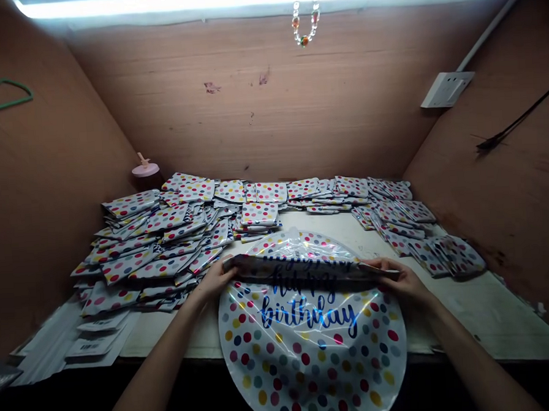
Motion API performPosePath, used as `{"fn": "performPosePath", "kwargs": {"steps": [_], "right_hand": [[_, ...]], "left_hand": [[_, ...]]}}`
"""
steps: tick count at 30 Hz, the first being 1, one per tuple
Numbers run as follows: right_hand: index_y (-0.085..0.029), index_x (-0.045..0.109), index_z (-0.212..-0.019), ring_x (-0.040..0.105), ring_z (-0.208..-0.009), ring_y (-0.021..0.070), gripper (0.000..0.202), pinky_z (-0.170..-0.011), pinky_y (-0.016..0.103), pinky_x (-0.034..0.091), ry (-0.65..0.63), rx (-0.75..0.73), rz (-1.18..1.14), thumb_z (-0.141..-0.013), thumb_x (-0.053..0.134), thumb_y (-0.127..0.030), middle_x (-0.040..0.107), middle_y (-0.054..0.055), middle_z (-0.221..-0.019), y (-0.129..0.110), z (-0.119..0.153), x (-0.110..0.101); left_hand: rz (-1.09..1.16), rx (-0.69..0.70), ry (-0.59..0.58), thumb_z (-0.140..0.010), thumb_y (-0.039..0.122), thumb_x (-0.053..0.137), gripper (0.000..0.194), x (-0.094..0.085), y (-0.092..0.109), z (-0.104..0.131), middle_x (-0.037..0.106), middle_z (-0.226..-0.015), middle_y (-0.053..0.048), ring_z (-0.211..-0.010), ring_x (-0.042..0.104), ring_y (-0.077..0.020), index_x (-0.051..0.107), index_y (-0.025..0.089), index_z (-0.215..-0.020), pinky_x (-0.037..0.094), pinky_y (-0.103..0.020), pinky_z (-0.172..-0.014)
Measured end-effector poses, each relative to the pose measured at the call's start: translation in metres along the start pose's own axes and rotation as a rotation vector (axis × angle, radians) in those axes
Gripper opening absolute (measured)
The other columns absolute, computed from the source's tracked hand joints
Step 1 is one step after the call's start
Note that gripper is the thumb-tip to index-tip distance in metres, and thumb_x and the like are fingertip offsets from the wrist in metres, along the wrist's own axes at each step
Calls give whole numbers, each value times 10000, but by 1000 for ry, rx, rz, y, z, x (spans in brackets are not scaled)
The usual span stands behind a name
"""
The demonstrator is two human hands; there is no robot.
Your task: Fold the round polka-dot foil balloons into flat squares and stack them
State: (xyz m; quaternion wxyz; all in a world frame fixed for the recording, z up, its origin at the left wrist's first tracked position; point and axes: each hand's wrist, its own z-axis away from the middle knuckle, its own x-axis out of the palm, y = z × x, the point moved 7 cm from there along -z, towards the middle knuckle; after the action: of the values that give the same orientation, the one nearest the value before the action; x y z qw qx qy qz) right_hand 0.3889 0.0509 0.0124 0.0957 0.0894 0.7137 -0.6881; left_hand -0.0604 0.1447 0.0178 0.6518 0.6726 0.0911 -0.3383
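A round flat foil balloon point(310, 351) with coloured dots and blue "happy birthday" lettering lies over the table's front edge, its lower part hanging below. Across its upper half runs a dark, shiny flat strip point(259, 269) that mirrors the lettering. The strip's left end is pinched in my left hand point(220, 278). My right hand point(395, 280) grips the strip's other end, thumb and fingers pressed together. Between the two hands the strip is stretched nearly level.
Many folded dotted foil packets point(166, 242) are heaped at the left, along the back and at the right point(447, 255). White labelled sheets point(97, 340) lie front left. A pink-lidded cup point(145, 170) stands back left. A lamp and beads point(304, 41) hang above.
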Motion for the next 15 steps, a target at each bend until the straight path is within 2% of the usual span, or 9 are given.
{"fn": "performPosePath", "kwargs": {"steps": [2,4,8,12,15], "right_hand": [[-227,409,-750,623,-762,199,411,-638,284,504,-48,65,12,-748,631,-573,641,38,-841,3,-2,4],[-235,434,-840,593,-659,171,362,-565,262,476,-60,134,121,-810,531,-583,609,-1,-751,10,-10,6],[-231,449,-886,596,-698,182,275,-605,264,467,113,222,452,-901,373,-495,600,-2,-716,22,-44,1],[-199,498,-898,610,-760,211,191,-640,272,446,194,302,572,-887,444,-381,626,46,-746,30,-85,2],[-158,544,-933,625,-823,234,184,-672,280,445,225,349,629,-879,464,-314,661,98,-814,32,-102,0]], "left_hand": [[-109,-38,48,-858,460,479,362,-1,-2,0,698,-1016,-57,-948,646,-225,586,176,-1056,511,-300,-837],[-232,-92,122,-902,448,410,354,-2,-3,-3,683,-1038,-78,-962,642,-225,554,172,-1070,501,-293,-833],[-414,-220,225,-940,390,349,341,1,-2,-20,661,-1032,-158,-982,631,-299,498,147,-1127,473,-379,-831],[-533,-325,247,-958,348,322,321,5,1,-43,660,-1041,-191,-975,636,-315,478,152,-1159,466,-383,-791],[-568,-375,250,-962,324,309,319,6,1,-52,666,-1028,-209,-934,651,-313,487,135,-1147,473,-368,-746]]}}
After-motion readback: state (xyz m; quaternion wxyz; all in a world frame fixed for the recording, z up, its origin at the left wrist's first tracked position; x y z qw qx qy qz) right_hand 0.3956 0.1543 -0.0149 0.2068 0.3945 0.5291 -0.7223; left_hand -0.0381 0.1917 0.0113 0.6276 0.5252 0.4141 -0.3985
